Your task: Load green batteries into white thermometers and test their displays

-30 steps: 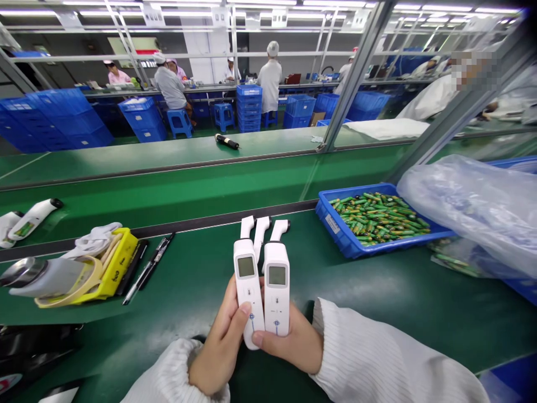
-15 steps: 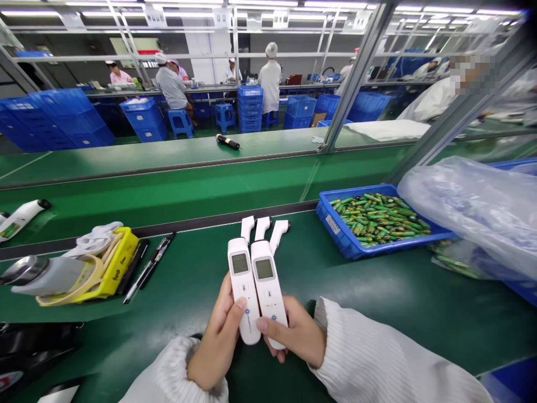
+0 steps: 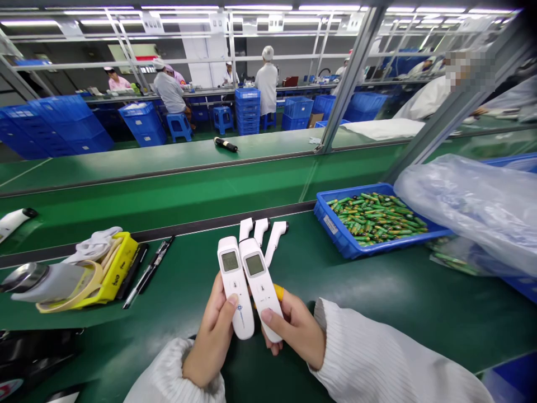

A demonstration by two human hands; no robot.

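Note:
Two white infrared thermometers lean side by side in front of me, their grey displays facing up. My left hand is closed around the left thermometer, its thumb pressed on the front below the screen. My right hand grips the right thermometer, thumb on its lower front. Something yellow-orange shows at my right fingers, partly hidden behind that thermometer. Just beyond lie several more white thermometers on the green bench, some partly covered by the held ones.
Right of centre sits a blue tray of green batteries, with a clear plastic bag beside it. On the left are a yellow box, a bottle and pens. Beyond a green conveyor, people work among blue crates.
Both thermometers have shifted slightly left, and their tops now lean more to the left. A yellow-orange thing has come into sight by my right fingers. Faint marks now show on the left display.

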